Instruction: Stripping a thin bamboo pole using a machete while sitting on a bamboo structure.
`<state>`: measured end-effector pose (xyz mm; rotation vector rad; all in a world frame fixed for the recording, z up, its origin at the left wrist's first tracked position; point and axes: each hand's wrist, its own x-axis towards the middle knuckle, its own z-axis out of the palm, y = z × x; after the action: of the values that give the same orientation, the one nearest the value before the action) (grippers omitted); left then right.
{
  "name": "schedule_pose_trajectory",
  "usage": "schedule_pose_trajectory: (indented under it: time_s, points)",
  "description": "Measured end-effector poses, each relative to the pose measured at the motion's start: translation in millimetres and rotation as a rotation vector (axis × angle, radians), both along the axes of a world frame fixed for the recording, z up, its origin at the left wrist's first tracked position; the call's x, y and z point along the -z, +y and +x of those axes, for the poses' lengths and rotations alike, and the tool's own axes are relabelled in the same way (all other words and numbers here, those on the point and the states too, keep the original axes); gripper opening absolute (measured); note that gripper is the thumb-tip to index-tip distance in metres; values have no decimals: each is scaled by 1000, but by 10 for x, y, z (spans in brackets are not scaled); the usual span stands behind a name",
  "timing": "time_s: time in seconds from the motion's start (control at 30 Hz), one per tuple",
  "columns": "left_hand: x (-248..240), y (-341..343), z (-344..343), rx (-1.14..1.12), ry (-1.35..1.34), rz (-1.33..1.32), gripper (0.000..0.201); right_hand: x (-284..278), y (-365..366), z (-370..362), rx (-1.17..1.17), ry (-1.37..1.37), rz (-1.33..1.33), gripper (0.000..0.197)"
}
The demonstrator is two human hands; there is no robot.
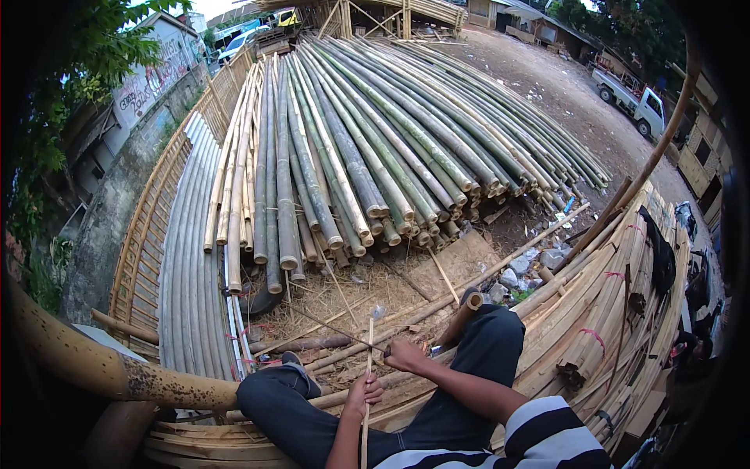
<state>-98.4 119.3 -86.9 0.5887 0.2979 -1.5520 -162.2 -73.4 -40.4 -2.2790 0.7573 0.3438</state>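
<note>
My left hand [365, 392] is closed around a narrow, pale bamboo strip [366, 430], which stands nearly upright in front of my lap. In my right hand [405, 355], just above and to the right, I grip a long, thin, dark knife [336, 328], seen almost edge-on. Its blade points to the far left and crosses the strip above my left fist. Whether the edge bites into the strip is too small to tell. My fingers hide most of the knife's handle.
A large stack of bamboo poles [351, 156] lies ahead, cut ends toward me. Split bamboo bundles [586, 313] are piled at my right. A thick bamboo pole [156, 381] crosses at the left beside corrugated sheets [187, 273]. Shavings litter the ground [336, 297]; a small truck [629, 102] stands far right.
</note>
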Motion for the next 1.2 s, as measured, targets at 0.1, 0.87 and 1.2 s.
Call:
schedule_pose_trajectory:
  time_s: [0.1,0.87,1.2]
  points:
    - [-74,9,-16,-11,-96,15,36,163,49,20,-228,-42,-123,32]
    - [-352,74,474,-85,-119,-29,39,-469,-376,129,184,-113,53,41]
    - [-1517,-74,166,-173,-179,198,37,-840,-596,212,151,-218,116,40]
